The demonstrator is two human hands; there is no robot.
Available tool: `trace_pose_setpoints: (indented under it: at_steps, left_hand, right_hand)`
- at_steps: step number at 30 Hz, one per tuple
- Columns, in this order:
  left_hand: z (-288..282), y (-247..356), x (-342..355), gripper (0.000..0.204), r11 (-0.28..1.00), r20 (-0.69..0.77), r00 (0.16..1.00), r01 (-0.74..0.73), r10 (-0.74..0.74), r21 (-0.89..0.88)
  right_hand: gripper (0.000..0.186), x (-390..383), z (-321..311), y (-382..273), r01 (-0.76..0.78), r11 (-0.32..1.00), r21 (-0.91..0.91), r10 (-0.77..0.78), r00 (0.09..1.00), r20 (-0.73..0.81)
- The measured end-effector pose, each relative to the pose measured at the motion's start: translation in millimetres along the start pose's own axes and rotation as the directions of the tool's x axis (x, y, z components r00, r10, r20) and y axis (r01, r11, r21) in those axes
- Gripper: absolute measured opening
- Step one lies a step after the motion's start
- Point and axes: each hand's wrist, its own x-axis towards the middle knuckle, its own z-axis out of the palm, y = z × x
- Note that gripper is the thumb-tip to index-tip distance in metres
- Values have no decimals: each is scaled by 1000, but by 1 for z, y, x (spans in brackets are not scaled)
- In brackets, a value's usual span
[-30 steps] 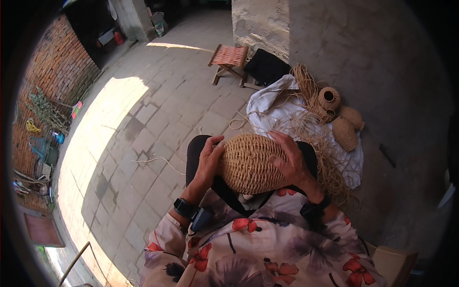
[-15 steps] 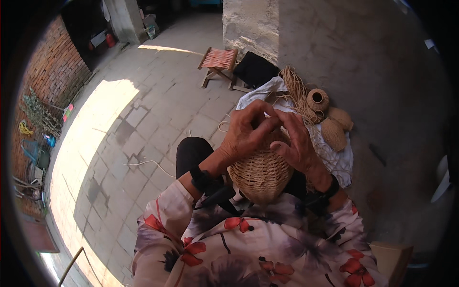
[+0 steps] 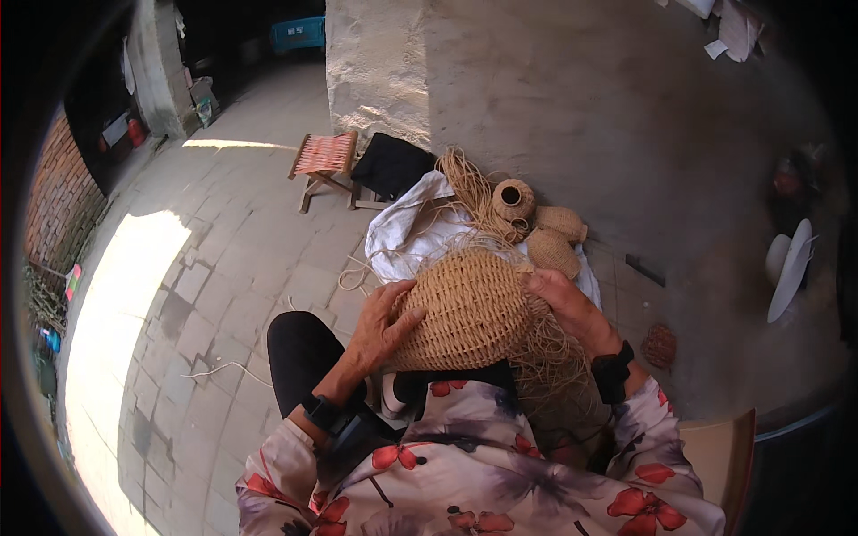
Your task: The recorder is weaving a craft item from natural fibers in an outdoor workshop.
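A tan woven straw vessel [image 3: 460,308] lies on its side above my lap. My left hand [image 3: 380,330] holds its left side, fingers and thumb curved over the weave. My right hand [image 3: 567,308] grips its right end with the thumb on top; those fingers are partly hidden. Just beyond lies a white cloth [image 3: 393,237] with loose straw strands [image 3: 460,174] and several similar woven vessels [image 3: 554,256], one showing its round dark opening.
A folding stool [image 3: 322,156] with red-striped seat stands ahead beside a black cushion [image 3: 393,165], before a plastered pillar [image 3: 375,71]. A brick wall [image 3: 58,188] runs along the left. White round objects [image 3: 788,268] stand at the right; a light board [image 3: 715,456] is at lower right.
The vessel has swung from pointing toward my body to lying sideways. My hands, together on its top half a second ago, are now at either side. The view has shifted rightward.
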Motion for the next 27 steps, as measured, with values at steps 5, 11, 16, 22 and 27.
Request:
trace_pose_setpoints:
  at_steps: [5,11,16,22,27]
  left_hand:
    - [2,7,6,53,987,-15,991,-133,135,85]
    - [-46,-2,-3,35,994,-133,987,80,-90,-80]
    - [-103,-40,-42,20,973,-349,924,205,-156,107]
    - [-120,-59,-74,19,884,-362,929,232,-78,405]
    - [-109,-70,-82,21,855,-351,936,163,24,492]
  right_hand:
    - [43,-10,4,-7,-179,966,184,195,978,-70]
    - [47,-13,-33,-4,43,981,191,21,948,-318]
    - [56,-26,-87,33,178,982,60,-124,853,-507]
    - [56,-51,-138,104,110,980,167,29,748,-663]
    - [54,-70,-159,150,23,972,234,150,707,-692]
